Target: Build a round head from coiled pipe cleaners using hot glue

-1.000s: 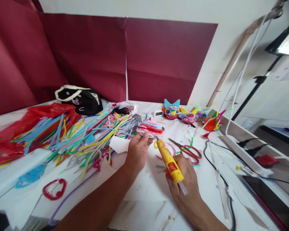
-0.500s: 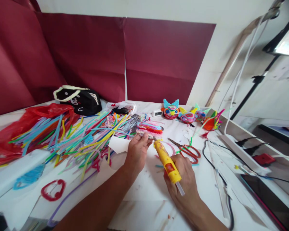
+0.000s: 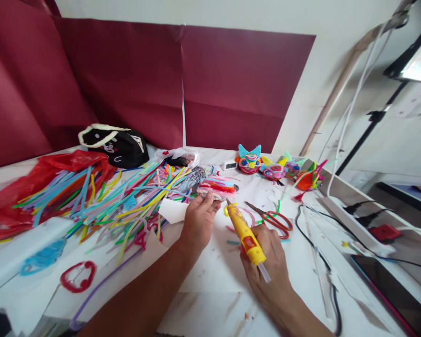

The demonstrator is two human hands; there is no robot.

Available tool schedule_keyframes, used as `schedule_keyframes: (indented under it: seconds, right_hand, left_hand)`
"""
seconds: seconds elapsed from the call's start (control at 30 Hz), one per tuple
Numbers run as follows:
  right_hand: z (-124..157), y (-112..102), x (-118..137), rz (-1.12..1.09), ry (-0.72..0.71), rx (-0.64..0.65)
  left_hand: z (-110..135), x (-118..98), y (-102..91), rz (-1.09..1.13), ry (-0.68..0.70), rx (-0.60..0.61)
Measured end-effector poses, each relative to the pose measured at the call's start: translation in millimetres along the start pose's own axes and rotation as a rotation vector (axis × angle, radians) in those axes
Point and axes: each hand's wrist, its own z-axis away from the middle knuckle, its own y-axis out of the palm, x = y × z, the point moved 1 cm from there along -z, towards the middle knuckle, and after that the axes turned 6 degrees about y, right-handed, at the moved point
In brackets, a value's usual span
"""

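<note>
We look down over a white table (image 3: 203,276), where a striped fuzzy piece (image 3: 220,187) in pinks, red and orange sits raised a little past the middle, toward the far edge. Our left hand (image 3: 199,219) pinches its near side, thumb and fingers together on the rim. Our right hand (image 3: 266,248) is wrapped around a yellow glue gun (image 3: 246,235), its nozzle angled away from us toward the piece's near right end, close to the left fingertips; whether nozzle and piece touch, we cannot tell. If the gun is hot, a small slip of the right wrist could burn those fingertips, since so little space lies between. Too hard a squeeze on the trigger might drip glue onto the table or the scraps under the nozzle, and too tight a pinch could bend the soft stripes. Red-handled scissors (image 3: 277,223) lie just beyond the right hand, so a sideways swing could knock them. The pipe cleaners (image 3: 140,196) heaped toward the left edge could snag on the left forearm if it swung outward. Finished-looking figures (image 3: 250,161) stand near the far edge, well apart from the nozzle, and seem at little risk.
</note>
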Motion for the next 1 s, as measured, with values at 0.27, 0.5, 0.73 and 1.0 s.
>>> schedule_keyframes:
  seconds: [0.27, 0.5, 0.73, 1.0]
  right_hand:
    - [0, 0, 3, -0.002, -0.004, 0.009]
    - [-2, -2, 6, -0.024, -0.032, 0.020]
    - [-1, -1, 0, 0.010, 0.021, -0.014]
    - [-1, -1, -2, 0.051, 0.020, -0.042]
  left_hand:
    - [2, 4, -0.9, -0.078, 0.012, 0.051]
    - [2, 5, -0.5, -0.082, 0.004, 0.051]
    - [1, -2, 2.3, -0.004, 0.001, -0.013]
    - [1, -4, 2.3, 0.014, 0.025, -0.011]
